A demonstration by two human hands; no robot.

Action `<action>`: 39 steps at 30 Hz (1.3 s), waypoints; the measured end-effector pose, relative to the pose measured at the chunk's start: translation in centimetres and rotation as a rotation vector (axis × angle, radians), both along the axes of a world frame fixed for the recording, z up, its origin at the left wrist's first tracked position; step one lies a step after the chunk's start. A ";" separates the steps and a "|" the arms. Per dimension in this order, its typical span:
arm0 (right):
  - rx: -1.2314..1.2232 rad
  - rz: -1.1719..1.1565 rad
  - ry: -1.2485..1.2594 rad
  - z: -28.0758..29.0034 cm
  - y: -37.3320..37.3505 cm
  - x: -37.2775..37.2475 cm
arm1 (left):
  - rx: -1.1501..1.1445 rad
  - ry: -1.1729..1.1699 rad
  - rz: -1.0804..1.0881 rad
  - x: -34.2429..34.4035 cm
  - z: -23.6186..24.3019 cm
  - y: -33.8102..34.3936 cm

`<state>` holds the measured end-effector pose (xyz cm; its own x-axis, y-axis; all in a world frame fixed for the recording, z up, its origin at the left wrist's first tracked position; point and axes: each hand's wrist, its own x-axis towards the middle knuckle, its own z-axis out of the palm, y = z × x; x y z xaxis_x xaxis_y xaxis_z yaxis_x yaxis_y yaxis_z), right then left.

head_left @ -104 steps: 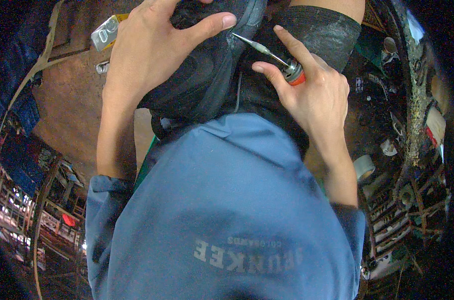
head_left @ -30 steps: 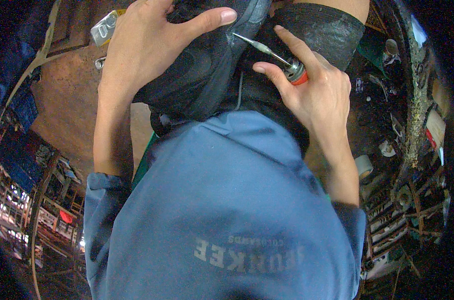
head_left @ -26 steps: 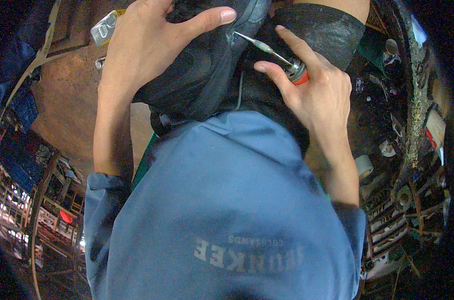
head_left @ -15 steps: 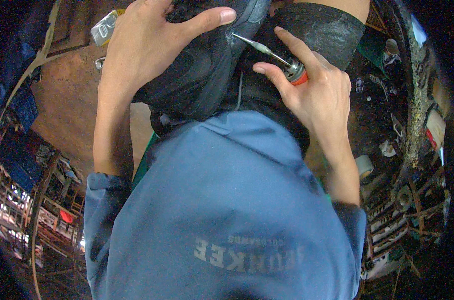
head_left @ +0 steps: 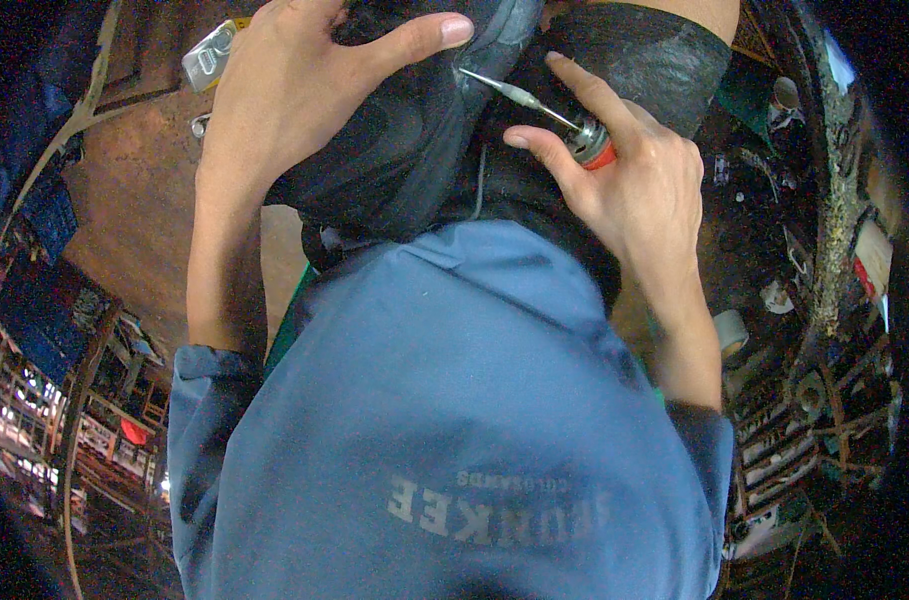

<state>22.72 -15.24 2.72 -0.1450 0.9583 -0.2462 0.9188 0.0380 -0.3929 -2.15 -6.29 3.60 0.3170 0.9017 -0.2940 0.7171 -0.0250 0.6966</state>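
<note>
- Head camera view, looking down past the wearer's blue shirt [head_left: 424,360] at two bare hands over the lap.
- Right hand [head_left: 636,180]: clamped on the dark-and-red handle of a pointed tool [head_left: 530,104]. Its thumb and index finger are spread well apart, the shaft coming out between them; the index finger reaches up and to the left, above the shaft. The other fingers are hidden under the hand.
- Tool: slim, with a metal shaft that thickens and then tapers to a fine tip. It lies over the lap, between the two hands, its long axis slanting from the right palm up to the left. The tip points at black material [head_left: 389,135]; whether it touches cannot be told.
- Left hand [head_left: 289,105]: over the black material, back upward, thumb stretched out to the right, its end above the tool's tip. The remaining fingers are cut off or hidden, so their grip cannot be told.
- Around: a silver-and-yellow object [head_left: 210,60] just beside the left hand, above the brown floor [head_left: 124,215].
</note>
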 end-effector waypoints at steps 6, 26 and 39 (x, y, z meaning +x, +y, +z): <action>0.012 -0.015 0.005 -0.1 0.0 0.1 | -0.081 0.030 0.037 0.3 1.1 -0.1; 0.013 -0.001 -0.001 -0.1 0.1 0.2 | 0.007 -0.004 0.012 0.3 -0.1 -0.1; -0.001 -0.044 -0.018 0.1 0.0 0.2 | -0.041 0.042 0.022 0.8 1.5 -0.1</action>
<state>22.93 -15.23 2.79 -0.0980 0.9634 -0.2495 0.9264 -0.0033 -0.3764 -1.33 -6.39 5.15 0.2838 0.8952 -0.3435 0.7459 0.0190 0.6658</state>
